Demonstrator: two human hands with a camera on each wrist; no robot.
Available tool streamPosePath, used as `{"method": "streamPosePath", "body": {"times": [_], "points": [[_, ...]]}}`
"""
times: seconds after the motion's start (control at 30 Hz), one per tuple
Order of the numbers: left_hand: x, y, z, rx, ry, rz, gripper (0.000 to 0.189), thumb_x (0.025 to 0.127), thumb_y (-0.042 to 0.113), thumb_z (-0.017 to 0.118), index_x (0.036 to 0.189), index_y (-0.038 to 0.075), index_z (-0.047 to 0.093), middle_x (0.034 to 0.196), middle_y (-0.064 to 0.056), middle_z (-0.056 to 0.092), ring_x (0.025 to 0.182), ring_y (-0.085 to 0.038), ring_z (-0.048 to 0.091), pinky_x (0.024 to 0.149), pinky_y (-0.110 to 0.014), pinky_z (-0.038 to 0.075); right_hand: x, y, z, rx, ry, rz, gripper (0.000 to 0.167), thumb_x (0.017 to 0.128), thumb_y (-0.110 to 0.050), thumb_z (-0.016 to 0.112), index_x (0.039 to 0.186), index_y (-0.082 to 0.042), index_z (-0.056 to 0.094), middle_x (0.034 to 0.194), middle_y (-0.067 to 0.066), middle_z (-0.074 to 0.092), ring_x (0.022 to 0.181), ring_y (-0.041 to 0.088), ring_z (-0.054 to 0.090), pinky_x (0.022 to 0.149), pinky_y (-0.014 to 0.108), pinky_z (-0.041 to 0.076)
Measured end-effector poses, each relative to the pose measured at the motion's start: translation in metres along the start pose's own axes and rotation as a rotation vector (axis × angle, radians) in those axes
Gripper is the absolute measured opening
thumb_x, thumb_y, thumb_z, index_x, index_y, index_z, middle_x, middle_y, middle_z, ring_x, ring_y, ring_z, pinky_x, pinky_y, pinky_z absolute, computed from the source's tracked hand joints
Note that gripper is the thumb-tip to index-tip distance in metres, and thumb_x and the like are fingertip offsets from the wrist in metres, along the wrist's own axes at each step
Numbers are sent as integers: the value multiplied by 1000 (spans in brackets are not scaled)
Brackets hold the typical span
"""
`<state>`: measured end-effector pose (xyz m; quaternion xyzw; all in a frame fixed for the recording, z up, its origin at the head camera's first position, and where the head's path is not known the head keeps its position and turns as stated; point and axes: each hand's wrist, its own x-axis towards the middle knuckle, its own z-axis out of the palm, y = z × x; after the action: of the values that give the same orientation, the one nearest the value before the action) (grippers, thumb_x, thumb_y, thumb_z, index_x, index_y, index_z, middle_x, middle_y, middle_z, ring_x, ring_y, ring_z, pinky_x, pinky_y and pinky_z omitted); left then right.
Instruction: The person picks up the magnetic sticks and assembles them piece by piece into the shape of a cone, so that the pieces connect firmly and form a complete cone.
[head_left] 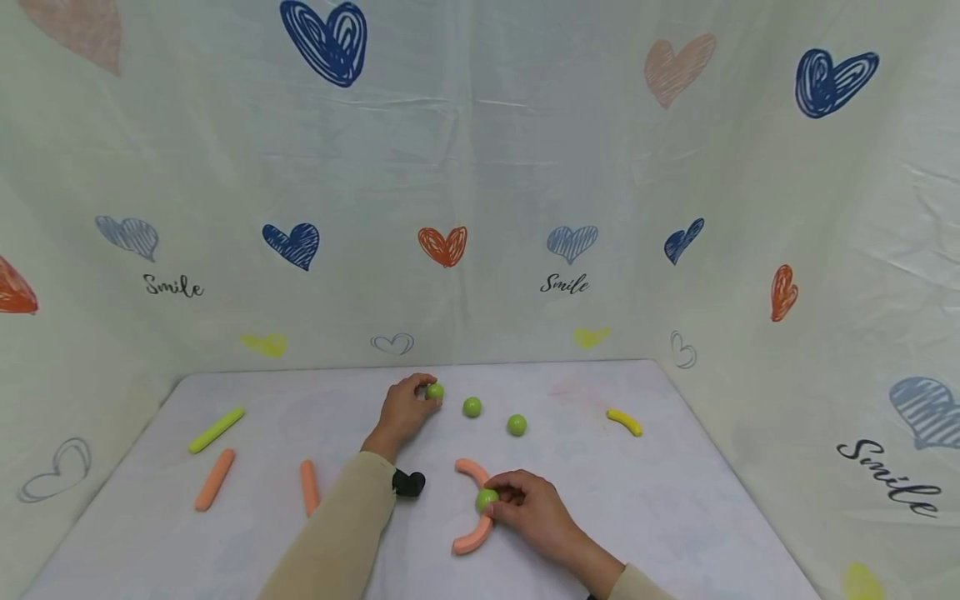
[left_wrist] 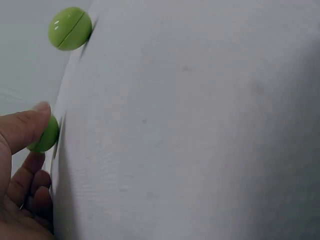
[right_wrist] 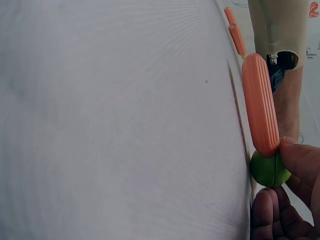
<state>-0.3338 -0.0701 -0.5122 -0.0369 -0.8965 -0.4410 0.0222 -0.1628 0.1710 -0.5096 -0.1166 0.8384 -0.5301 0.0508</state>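
At the far side of the table, my left hand (head_left: 403, 414) pinches a green ball (head_left: 436, 391) between thumb and fingers. In the left wrist view the thumb covers part of that ball (left_wrist: 48, 137). My right hand (head_left: 534, 512), nearer the front, pinches another green ball (head_left: 486, 500) from its right side. This ball sits where two curved orange sticks meet, an upper one (head_left: 469, 468) and a lower one (head_left: 472, 540). Up close in the right wrist view, a ridged orange stick (right_wrist: 260, 105) reaches the seamed green ball (right_wrist: 270, 170).
Two loose green balls, one (head_left: 472, 407) and another (head_left: 517, 425), lie right of my left hand. A curved yellow piece (head_left: 625, 422) lies farther right. On the left are a yellow-green stick (head_left: 216, 430) and two straight orange sticks (head_left: 215, 480). A heart-patterned curtain (head_left: 495, 183) surrounds the table.
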Motion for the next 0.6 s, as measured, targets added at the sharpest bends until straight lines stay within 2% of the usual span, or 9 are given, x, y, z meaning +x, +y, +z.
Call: {"method": "streamPosePath", "body": {"times": [0.1, 0.33, 0.47, 0.6], "points": [[-1, -2, 3, -7, 9, 13, 39, 94, 11, 80, 129, 9, 64, 136, -14, 67, 135, -35, 56, 117, -52, 43, 0, 0, 0, -6, 2, 0, 27, 90, -20, 85, 114, -11, 77, 97, 2, 70, 81, 4, 61, 71, 19, 53], [-9, -5, -4, -24, 11, 31, 40, 93, 9, 79, 131, 8, 66, 135, -13, 68, 130, -34, 58, 114, -54, 43, 0, -1, 2, -22, -1, 19, 28, 90, -22, 85, 115, -11, 78, 97, 1, 70, 81, 5, 61, 71, 20, 52], [-19, -2, -9, -54, -8, 38, 38, 93, 10, 78, 130, 10, 68, 135, -13, 68, 129, -34, 58, 111, -55, 45, 0, -1, 2, -29, 5, 15, 27, 90, -21, 85, 114, -12, 78, 97, 1, 70, 82, 5, 61, 71, 20, 52], [-33, 4, -10, -72, -24, 32, 39, 93, 12, 79, 130, 13, 68, 133, -12, 67, 120, -32, 60, 104, -52, 49, 0, -2, 1, -36, 14, 2, 27, 90, -22, 85, 114, -11, 78, 98, 1, 70, 82, 4, 61, 72, 20, 53]]}}
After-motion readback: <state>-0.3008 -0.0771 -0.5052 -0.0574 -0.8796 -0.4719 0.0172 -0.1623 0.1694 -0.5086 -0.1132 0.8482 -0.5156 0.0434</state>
